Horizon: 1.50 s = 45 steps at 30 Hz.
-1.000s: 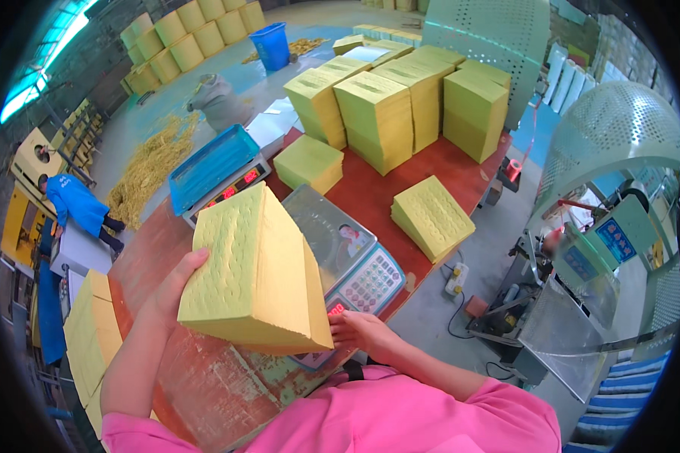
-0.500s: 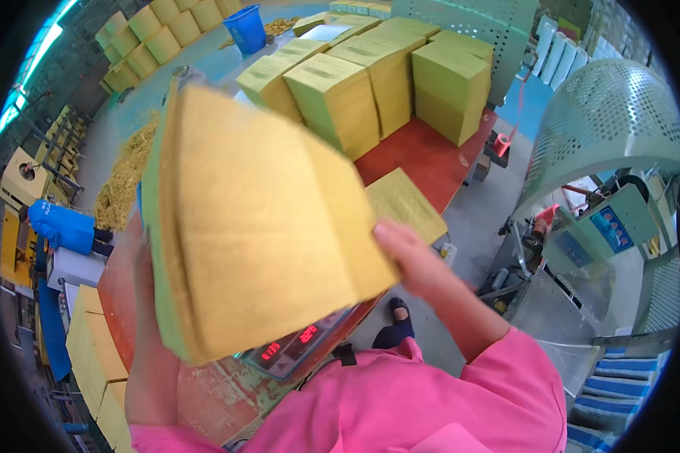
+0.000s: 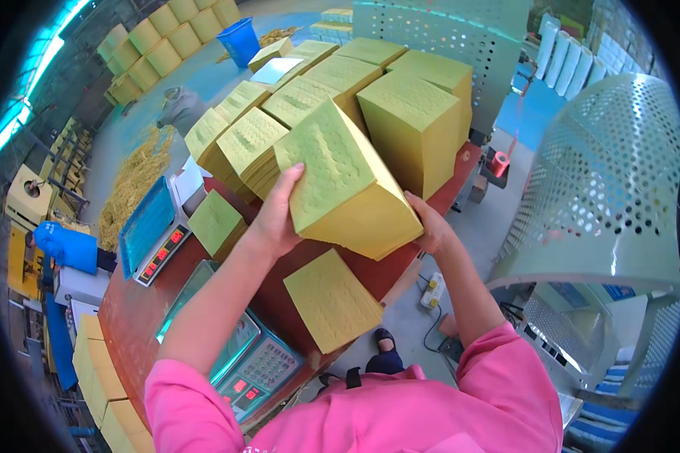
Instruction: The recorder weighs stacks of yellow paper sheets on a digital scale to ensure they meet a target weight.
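A thick stack of yellow paper (image 3: 336,170) with a wavy embossed top is held tilted between my two hands above the red table (image 3: 132,321). My left hand (image 3: 276,211) grips its left side, thumb on the top face. At the lower right corner, my right hand (image 3: 431,226) is closed round the edge, its fingers partly hidden beneath. Just beyond stand several tall stacks of the same paper (image 3: 253,140). A low paper stack (image 3: 332,298) lies nearer me, and a small paper block (image 3: 215,223) sits left of my left hand.
A digital scale (image 3: 261,370) is under my left forearm, and a second scale (image 3: 155,238) with a blue pan stands farther left. Perforated metal guarding (image 3: 597,181) rises at the right. A pink tape roll (image 3: 499,164) hangs off the table's right edge. A person in blue (image 3: 68,245) works far left.
The held paper stack has moved away from me toward the tall stacks and turned, its embossed face now up. Both scales and the low stack have come into fuller view.
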Motion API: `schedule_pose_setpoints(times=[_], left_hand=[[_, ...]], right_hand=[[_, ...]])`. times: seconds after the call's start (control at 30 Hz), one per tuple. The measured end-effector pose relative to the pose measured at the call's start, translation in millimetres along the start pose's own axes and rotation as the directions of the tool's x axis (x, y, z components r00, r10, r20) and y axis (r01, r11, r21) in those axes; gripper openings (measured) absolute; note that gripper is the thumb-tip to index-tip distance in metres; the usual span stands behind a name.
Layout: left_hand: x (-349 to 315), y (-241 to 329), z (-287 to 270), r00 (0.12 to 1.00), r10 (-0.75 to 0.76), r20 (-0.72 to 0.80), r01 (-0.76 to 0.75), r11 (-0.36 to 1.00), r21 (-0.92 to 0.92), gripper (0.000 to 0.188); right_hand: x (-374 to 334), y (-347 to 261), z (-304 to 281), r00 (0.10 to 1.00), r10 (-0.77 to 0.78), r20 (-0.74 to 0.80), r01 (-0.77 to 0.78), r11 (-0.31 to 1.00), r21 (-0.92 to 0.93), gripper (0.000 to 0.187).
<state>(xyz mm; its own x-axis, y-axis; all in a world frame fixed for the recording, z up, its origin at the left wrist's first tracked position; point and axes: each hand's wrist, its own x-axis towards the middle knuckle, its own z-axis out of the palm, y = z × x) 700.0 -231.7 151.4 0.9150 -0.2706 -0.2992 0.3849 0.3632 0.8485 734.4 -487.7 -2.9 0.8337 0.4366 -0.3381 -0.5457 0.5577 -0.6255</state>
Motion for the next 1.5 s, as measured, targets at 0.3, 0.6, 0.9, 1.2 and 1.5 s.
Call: schedule_pose_setpoints(times=[0.3, 0.6, 0.9, 1.2, 1.5], left_hand=[[51.2, -27.6, 18.8, 0.973, -0.021, -0.230, 0.021, 1.000, -0.001, 0.065], [54.5, -19.5, 62.6, 0.921, 0.023, -0.388, 0.054, 0.981, 0.186, 0.082], [-139.2, -33.3, -85.4, 0.733, 0.602, -0.316, -0.372, 0.744, 0.555, 0.087], [-640.8, -142.0, -329.0, -0.194, 0.645, -0.739, 0.676, 0.634, 0.375, 0.062], [-950.5, -197.7, -472.8, -0.409, 0.497, -0.766, 0.847, 0.520, -0.114, 0.077]], right_hand=[[30.6, 24.5, -47.5, 0.860, -0.466, -0.209, 0.346, 0.832, -0.433, 0.031], [-90.2, 59.4, 6.1, 0.771, -0.620, -0.144, 0.373, 0.623, -0.687, 0.045], [-121.9, 111.4, 165.4, 0.835, -0.505, 0.217, 0.524, 0.613, -0.591, 0.039], [-166.3, 358.0, 318.0, 0.675, 0.258, 0.691, 0.184, 0.849, -0.496, 0.032], [-254.6, 592.7, 444.3, 0.339, 0.784, 0.520, -0.178, 0.596, -0.783, 0.027]])
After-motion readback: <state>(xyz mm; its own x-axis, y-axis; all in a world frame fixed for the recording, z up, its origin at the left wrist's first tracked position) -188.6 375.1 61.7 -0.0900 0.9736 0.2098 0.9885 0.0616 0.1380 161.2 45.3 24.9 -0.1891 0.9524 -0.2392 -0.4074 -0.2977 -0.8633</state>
